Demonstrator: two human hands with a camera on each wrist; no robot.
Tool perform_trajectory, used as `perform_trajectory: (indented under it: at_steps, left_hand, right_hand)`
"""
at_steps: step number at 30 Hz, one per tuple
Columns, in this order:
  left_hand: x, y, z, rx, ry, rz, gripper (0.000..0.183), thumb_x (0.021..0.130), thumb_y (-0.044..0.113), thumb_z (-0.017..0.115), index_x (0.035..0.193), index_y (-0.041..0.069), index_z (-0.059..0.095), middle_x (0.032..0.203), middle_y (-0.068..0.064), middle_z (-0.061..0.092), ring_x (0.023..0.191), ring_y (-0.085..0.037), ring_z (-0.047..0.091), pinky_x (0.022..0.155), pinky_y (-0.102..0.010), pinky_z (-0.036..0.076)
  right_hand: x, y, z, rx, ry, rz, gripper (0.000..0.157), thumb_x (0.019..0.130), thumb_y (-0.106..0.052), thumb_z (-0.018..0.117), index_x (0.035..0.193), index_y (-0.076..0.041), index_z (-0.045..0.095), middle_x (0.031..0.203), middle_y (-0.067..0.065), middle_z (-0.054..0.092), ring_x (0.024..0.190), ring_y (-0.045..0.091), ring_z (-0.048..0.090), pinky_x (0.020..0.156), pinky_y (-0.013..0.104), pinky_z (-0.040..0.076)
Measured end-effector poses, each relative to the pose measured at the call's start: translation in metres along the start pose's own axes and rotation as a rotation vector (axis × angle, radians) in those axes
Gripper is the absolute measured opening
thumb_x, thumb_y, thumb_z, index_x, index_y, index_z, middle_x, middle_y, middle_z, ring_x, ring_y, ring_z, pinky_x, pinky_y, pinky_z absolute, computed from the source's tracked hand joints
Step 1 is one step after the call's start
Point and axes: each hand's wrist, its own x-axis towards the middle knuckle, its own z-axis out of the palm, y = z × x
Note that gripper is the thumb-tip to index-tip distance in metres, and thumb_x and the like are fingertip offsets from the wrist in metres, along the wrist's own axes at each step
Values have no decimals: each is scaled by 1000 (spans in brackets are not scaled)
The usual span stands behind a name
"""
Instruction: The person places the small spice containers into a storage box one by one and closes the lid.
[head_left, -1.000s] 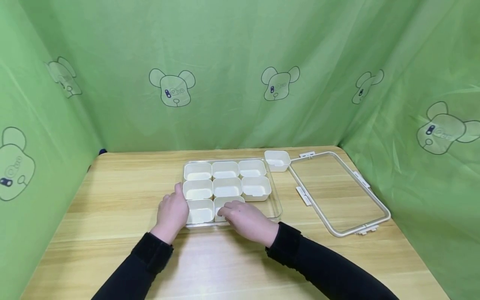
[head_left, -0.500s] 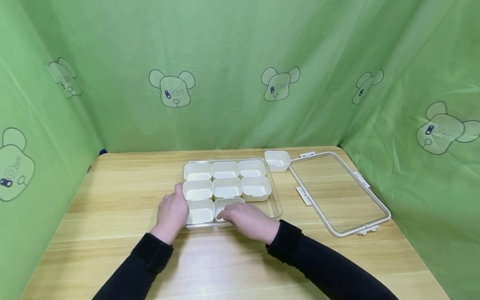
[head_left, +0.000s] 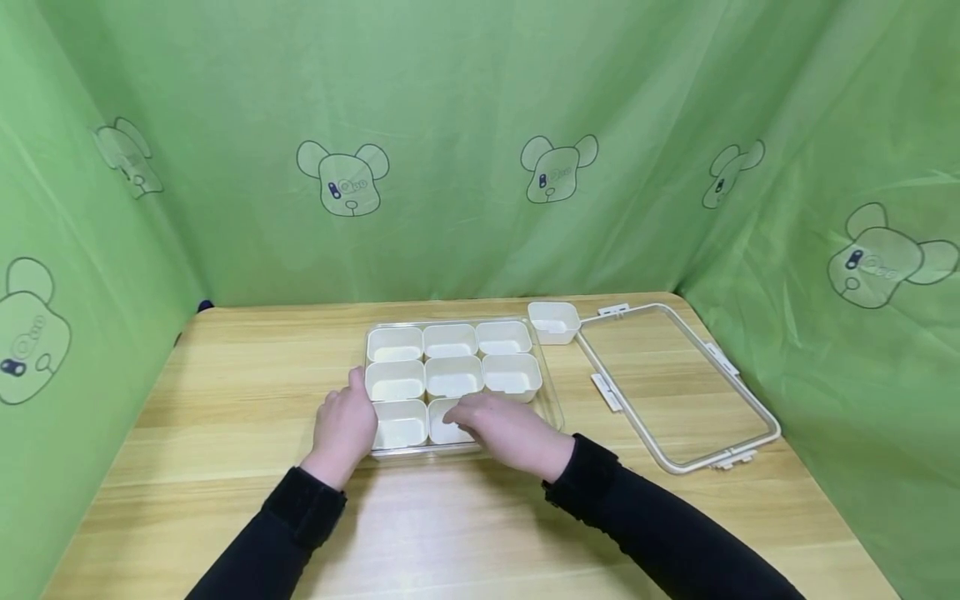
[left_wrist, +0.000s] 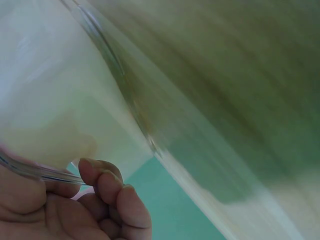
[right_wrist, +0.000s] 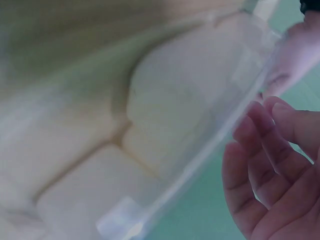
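A clear tray (head_left: 420, 452) holds several white bins in rows. My left hand (head_left: 345, 425) grips its left side; in the left wrist view, curled fingers (left_wrist: 132, 207) meet the clear rim. Over the front row, my right hand (head_left: 513, 433) hovers above the front middle bin (head_left: 444, 417), partly covering it. In the right wrist view, the fingers (right_wrist: 235, 175) are loosely bent with nothing between them, beside the tray's wall. The front left bin (head_left: 400, 423) sits next to the left hand. My right hand hides much of the tray's front right part.
One more white bin (head_left: 553, 323) stands on the wooden table (head_left: 225, 400), just outside the tray's back right corner. Right of it lies a rectangular frame (head_left: 678, 468) with white clips. Green curtains (head_left: 450, 233) enclose the table at the back and sides.
My right hand has lifted off the front middle bin and shifted slightly right. That bin sits slightly lower in the tray than a second ago. My left hand stays on the tray.
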Motion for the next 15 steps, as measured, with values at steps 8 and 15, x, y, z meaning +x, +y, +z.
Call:
perform_trajectory:
  at_steps: [8,15]
  left_hand:
    - [1,-1,2,4,1,0,48,89,5,34,135,-5,20,72,-13,55,67,-28,45,61,-40,41]
    - [0,-1,1,2,7,3,47,90,5,33,134,-6,21,73,-14,55,67,-29,46,61,-40,42]
  right_hand:
    - [-6,15,-28,-14,134,11,17,88,-9,60,103,-14,64,91,-4,62,87,11,57,78,27,49]
    - [-14,33,-45,-46,174,83,13,88,-16,62,101,-13,64,93,-2,63,88,14,57,78,32,49]
